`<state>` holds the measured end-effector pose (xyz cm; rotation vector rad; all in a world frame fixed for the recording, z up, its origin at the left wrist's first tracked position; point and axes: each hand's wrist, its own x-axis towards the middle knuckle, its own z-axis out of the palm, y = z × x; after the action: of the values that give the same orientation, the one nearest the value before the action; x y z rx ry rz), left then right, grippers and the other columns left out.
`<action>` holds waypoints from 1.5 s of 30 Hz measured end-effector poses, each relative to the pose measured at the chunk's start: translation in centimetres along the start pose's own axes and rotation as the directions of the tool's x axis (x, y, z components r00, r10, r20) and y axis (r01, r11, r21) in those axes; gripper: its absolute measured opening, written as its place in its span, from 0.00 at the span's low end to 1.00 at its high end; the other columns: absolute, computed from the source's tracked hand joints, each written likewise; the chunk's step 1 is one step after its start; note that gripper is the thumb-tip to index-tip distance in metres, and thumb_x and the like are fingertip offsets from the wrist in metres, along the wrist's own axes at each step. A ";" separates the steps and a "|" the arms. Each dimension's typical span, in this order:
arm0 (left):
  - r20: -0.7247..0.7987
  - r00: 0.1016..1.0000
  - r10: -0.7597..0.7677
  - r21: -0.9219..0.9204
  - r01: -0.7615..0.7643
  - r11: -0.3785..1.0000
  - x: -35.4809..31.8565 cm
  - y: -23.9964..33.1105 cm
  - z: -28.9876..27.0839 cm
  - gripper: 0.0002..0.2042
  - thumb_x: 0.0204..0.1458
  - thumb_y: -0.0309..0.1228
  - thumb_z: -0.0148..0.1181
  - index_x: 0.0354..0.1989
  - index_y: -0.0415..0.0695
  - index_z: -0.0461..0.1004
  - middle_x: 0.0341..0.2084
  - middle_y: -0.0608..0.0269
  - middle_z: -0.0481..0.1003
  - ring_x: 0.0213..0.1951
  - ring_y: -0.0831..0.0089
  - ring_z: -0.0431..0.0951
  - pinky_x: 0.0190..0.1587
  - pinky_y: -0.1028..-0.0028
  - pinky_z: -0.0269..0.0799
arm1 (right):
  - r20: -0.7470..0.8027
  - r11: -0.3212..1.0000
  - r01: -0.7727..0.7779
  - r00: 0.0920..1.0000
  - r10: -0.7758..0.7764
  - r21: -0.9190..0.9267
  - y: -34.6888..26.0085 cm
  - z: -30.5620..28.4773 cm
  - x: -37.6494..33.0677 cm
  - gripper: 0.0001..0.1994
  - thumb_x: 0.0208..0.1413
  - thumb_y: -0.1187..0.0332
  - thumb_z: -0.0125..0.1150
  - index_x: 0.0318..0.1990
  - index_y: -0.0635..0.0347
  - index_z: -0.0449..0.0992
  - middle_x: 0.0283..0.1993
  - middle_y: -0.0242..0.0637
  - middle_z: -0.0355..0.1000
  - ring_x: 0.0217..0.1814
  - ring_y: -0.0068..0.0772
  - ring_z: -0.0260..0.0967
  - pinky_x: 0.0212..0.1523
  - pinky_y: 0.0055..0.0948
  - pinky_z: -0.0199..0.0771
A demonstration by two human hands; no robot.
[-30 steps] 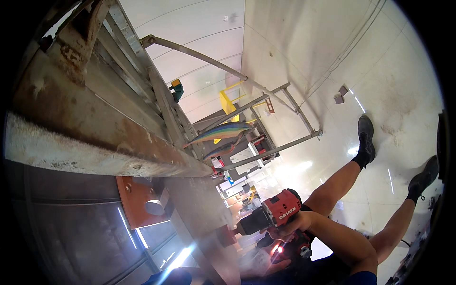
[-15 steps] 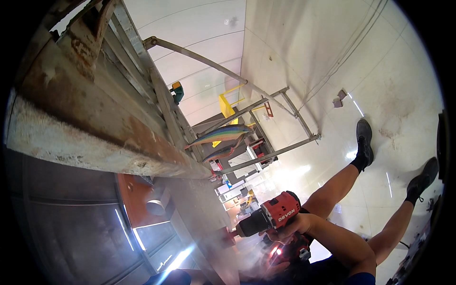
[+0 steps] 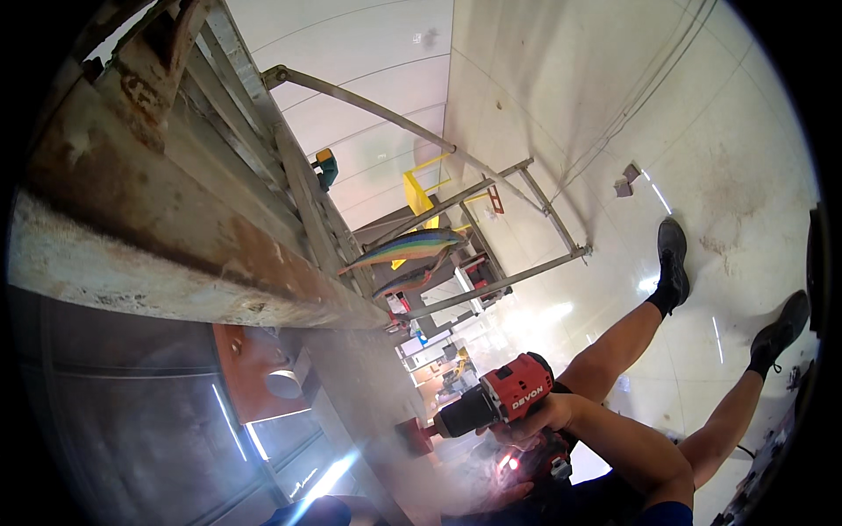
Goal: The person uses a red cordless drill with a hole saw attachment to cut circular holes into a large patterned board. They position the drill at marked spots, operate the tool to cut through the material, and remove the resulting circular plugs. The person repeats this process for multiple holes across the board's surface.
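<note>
My right hand (image 3: 551,414) is wrapped around the grip of a red and black cordless drill (image 3: 500,399). The drill points left, and its tip presses against a small red piece (image 3: 414,436) on a grey metal post (image 3: 373,399). A haze of dust hangs around the tip, and a small light glows under the drill body. Below the drill's battery, what looks like my left hand (image 3: 504,496) shows dimly; I cannot tell its grip. My forearm enters from the lower right.
A rusty steel beam (image 3: 167,254) and a slatted metal frame fill the left. An orange plate (image 3: 246,368) sits under the beam. My legs in black shoes (image 3: 672,259) stretch over the pale tiled floor. Beyond stand a grey tube frame (image 3: 495,282), colourful boards (image 3: 410,248) and a yellow stand (image 3: 416,188).
The drill and my right hand stay at the same spot on the post. The view has shifted only slightly.
</note>
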<state>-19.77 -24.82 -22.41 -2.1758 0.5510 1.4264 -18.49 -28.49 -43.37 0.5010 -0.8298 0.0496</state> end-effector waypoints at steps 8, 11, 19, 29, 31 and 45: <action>-0.003 1.000 0.000 -0.003 0.000 1.000 -0.1 0.1 0.0 0.31 0.51 0.50 0.63 0.57 0.43 0.63 0.48 0.50 0.68 0.52 0.58 0.67 0.56 0.62 0.63 | 0.018 0.999 0.037 0.999 -0.037 -0.006 0.1 0.0 0.0 0.22 0.48 0.75 0.62 0.54 0.68 0.70 0.27 0.32 0.67 0.18 0.20 0.60 0.24 0.22 0.63; 0.001 1.000 -0.003 0.001 0.003 1.000 0.0 0.5 -0.1 0.30 0.51 0.50 0.63 0.56 0.43 0.64 0.47 0.51 0.68 0.51 0.58 0.67 0.55 0.62 0.63 | 0.009 0.999 -0.006 1.000 0.005 0.038 0.3 -0.3 -0.2 0.23 0.48 0.75 0.62 0.54 0.68 0.69 0.27 0.33 0.67 0.18 0.20 0.60 0.24 0.22 0.63; -0.001 1.000 -0.002 0.006 0.002 1.000 0.1 0.4 -0.1 0.29 0.52 0.50 0.63 0.55 0.44 0.64 0.45 0.52 0.68 0.49 0.59 0.67 0.54 0.62 0.63 | 0.048 0.999 0.037 0.998 -0.039 0.040 0.4 -0.6 -0.1 0.23 0.49 0.76 0.61 0.54 0.69 0.69 0.29 0.33 0.67 0.20 0.21 0.62 0.22 0.22 0.62; -0.014 1.000 0.004 0.013 -0.003 1.000 -0.1 0.5 -0.3 0.28 0.52 0.51 0.62 0.53 0.44 0.65 0.43 0.53 0.68 0.46 0.60 0.66 0.51 0.63 0.64 | 0.039 0.999 0.035 0.999 -0.035 0.003 0.3 -0.2 -0.1 0.24 0.47 0.75 0.61 0.55 0.70 0.69 0.30 0.35 0.68 0.20 0.22 0.63 0.23 0.21 0.64; -0.015 1.000 0.007 0.010 -0.007 1.000 -0.1 0.5 -0.3 0.28 0.52 0.51 0.62 0.53 0.44 0.65 0.42 0.53 0.68 0.46 0.60 0.66 0.51 0.63 0.64 | -0.007 1.000 0.018 1.000 -0.018 -0.013 0.1 0.1 -0.2 0.24 0.47 0.74 0.61 0.54 0.70 0.69 0.30 0.35 0.68 0.20 0.22 0.63 0.24 0.22 0.64; -0.019 1.000 0.005 0.019 -0.005 1.000 0.2 0.3 -0.8 0.26 0.53 0.51 0.61 0.50 0.45 0.66 0.39 0.55 0.68 0.42 0.61 0.66 0.48 0.63 0.64 | 0.092 0.998 0.063 0.994 -0.064 0.014 0.8 -1.1 0.6 0.25 0.50 0.75 0.61 0.58 0.67 0.68 0.29 0.32 0.66 0.20 0.19 0.60 0.23 0.20 0.60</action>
<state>-19.32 -25.53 -22.36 -2.1765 0.5747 1.3992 -17.50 -27.41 -43.28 0.5425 -0.9042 -0.0277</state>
